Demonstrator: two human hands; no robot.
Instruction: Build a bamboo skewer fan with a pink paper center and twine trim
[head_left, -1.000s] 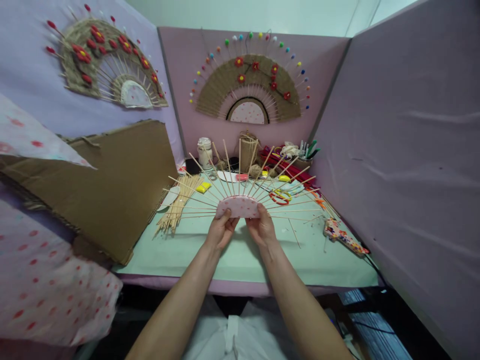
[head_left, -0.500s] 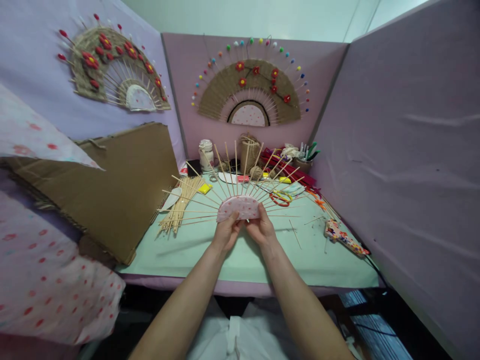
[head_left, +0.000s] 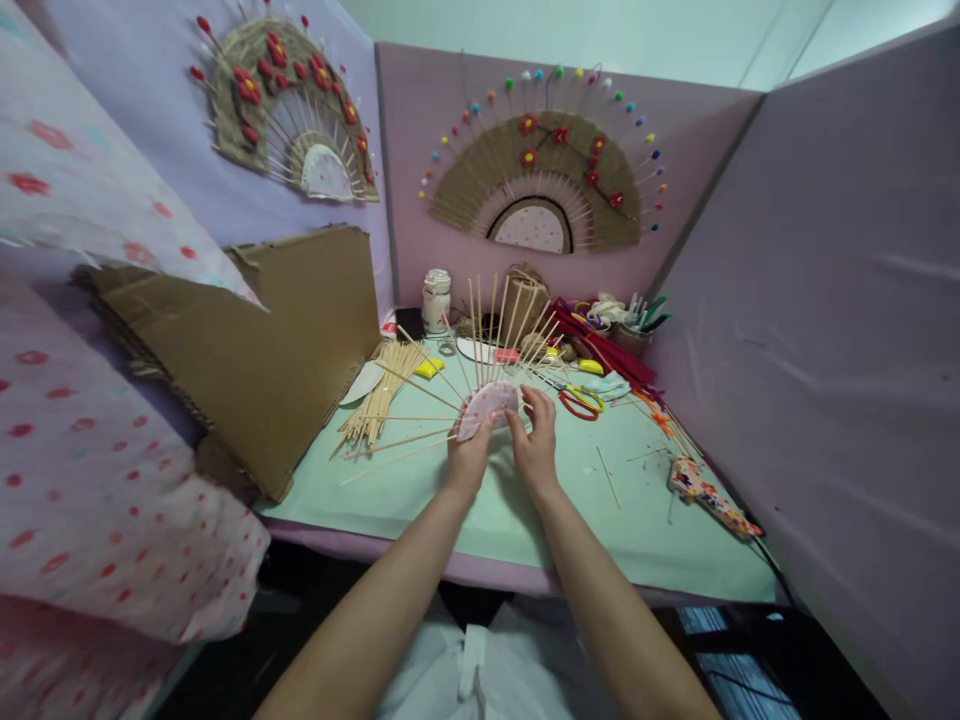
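Over the middle of the table I hold a fan frame (head_left: pixel 488 402), a half-round piece in pink spotted fabric with thin wooden sticks spreading from its curved edge. My left hand (head_left: pixel 469 462) grips its lower left, thumb on the front and the other fingers hidden behind. At its right end is my right hand (head_left: pixel 537 440), thumb against the fabric and fingers bent around the edge and sticks there. To the left lies a pile of loose wooden sticks (head_left: pixel 382 395). Scissors (head_left: pixel 582 402) with red and yellow handles lie just beyond my right hand.
A flowery glue gun (head_left: pixel 712 497) with a cord lies at the right edge. Cardboard (head_left: pixel 300 330) leans on the left beside hanging spotted fabric (head_left: pixel 127 500). A jar (head_left: pixel 436 302) and twine roll (head_left: pixel 525 300) stand behind. Two decorated fans (head_left: pixel 559 165) hang on the walls.
The fan frame has turned, its right side swinging away from me. My right hand has shifted up around its right edge, with fingers now showing. The view has swung left.
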